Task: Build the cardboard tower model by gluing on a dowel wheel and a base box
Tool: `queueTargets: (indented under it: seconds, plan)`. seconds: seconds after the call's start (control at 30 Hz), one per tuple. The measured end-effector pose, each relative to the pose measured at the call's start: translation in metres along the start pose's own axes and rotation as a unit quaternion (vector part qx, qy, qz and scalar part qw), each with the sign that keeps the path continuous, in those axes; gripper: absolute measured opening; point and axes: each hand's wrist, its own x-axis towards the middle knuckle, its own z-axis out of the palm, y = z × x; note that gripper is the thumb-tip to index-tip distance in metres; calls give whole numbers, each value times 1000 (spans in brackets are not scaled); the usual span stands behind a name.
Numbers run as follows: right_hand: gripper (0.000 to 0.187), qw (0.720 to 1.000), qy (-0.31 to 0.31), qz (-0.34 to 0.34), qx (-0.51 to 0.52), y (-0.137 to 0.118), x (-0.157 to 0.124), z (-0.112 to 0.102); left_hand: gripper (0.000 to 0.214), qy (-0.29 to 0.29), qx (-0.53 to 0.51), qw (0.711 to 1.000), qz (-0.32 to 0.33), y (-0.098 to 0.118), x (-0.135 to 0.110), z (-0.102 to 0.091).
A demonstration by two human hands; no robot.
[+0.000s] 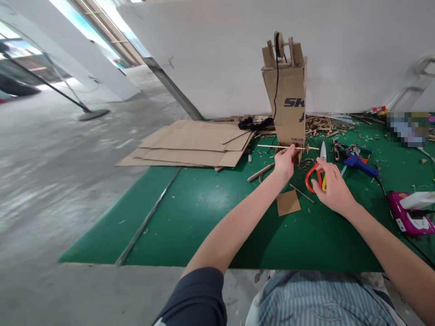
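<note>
A tall cardboard tower [288, 104] with printed letters stands on the green table; a cardboard pulley wheel [279, 44] with a black cord sits at its top. At the tower's base my left hand [284, 162] pinches a thin wooden skewer [267, 146], which runs sideways across the front. A small brown piece [307, 148] sits on the skewer near its right end. My right hand [329, 184] has its fingers closed at the orange handles of a pair of scissors [310, 178], blades pointing away from me. Below the hands lie a cardboard square [288, 203] and a thin rod [302, 194].
Flat cardboard sheets [190, 140] are stacked at the back left. On the right lie a blue glue gun [360, 164], pliers [336, 149] and a magenta device [408, 215] with a cable. Cardboard scraps [326, 124] line the white wall behind.
</note>
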Motion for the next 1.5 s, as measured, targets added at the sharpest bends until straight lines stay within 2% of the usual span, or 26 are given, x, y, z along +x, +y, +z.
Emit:
queueTargets:
  seconds: [0.13, 0.3, 0.47, 0.6, 0.7, 0.87, 1.03, 1.13, 1.27, 1.4, 1.5]
  plan:
    - [59, 1000, -9, 0, 2, 1, 0, 0, 22, -6, -2, 1000, -3, 3, -3, 2]
    - [58, 1000, 11, -22, 1, -4, 0, -2, 21, -23, -17, 999, 15, 15, -9, 6]
    - [59, 997, 78, -21, 7, -6, 2, -8, 19, -36, -55, 997, 35, 37, -25, 11]
    - [56, 990, 138, 12, 26, -6, 4, -14, 15, -48, -53, 997, 9, 52, -42, 11]
    - [51, 990, 131, 4, 54, -11, 4, -16, 14, -43, -60, 997, -10, 58, -54, 7]
    - [35, 990, 102, -68, 63, -20, 0, -16, 14, -28, -78, 996, -30, 59, -66, 0]
    - [26, 989, 76, -125, 19, -18, -3, -11, 14, 12, -70, 997, -38, 50, -64, -5]
    - [23, 987, 71, -140, -19, -22, -2, -10, 11, 2, -45, 999, -27, 43, -62, -12]
    - [20, 971, 76, -166, -151, -34, 7, -19, 20, -32, 7, 999, 17, 33, -67, -18]
    - [18, 956, 62, -108, -265, -48, 25, -33, 28, -105, 59, 992, 48, 24, -80, -16]
    - [19, 943, 33, -91, -317, -54, 40, -40, 30, -163, 62, 983, 51, 19, -90, -14]
